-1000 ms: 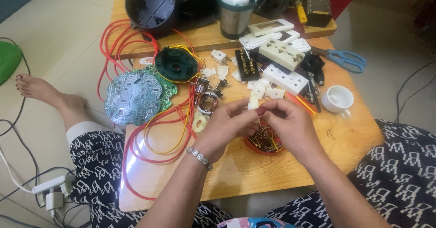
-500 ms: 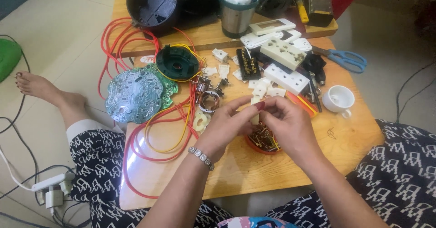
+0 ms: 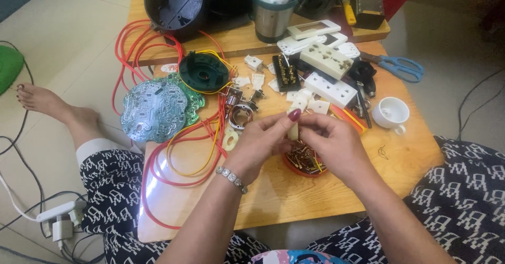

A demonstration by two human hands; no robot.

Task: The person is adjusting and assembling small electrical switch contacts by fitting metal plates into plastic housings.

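Since the earlier frames both hands had drawn a little closer together and nearer the body, off the scatter of white parts and to a spot directly over the small dish of screws (image 3: pixel 305 161); the rest of the tabletop lay as it had.

The left hand (image 3: pixel 259 140) and the right hand (image 3: pixel 332 140) met above that dish, both closed on one small white plastic piece (image 3: pixel 293 131). The piece stood roughly upright between them, its long axis running from the dish toward the far white sockets, with the left thumb laid over its top end and the right fingers pinching it from the other side (how the lower end was held could not be made out). It was shared about evenly, though the left hand covered more of it.

From the dish, the white socket block (image 3: pixel 330 89) lay beyond and slightly right, the white cup (image 3: pixel 390 113) well off to the right, and the blue-handled scissors (image 3: pixel 400 66) farther still. To the dish's left lay loops of red and yellow wire (image 3: pixel 173 161), and beyond them the green circuit board (image 3: pixel 157 110) and a dark green round housing (image 3: pixel 204 72). The wooden table (image 3: pixel 294 201) carried it all.
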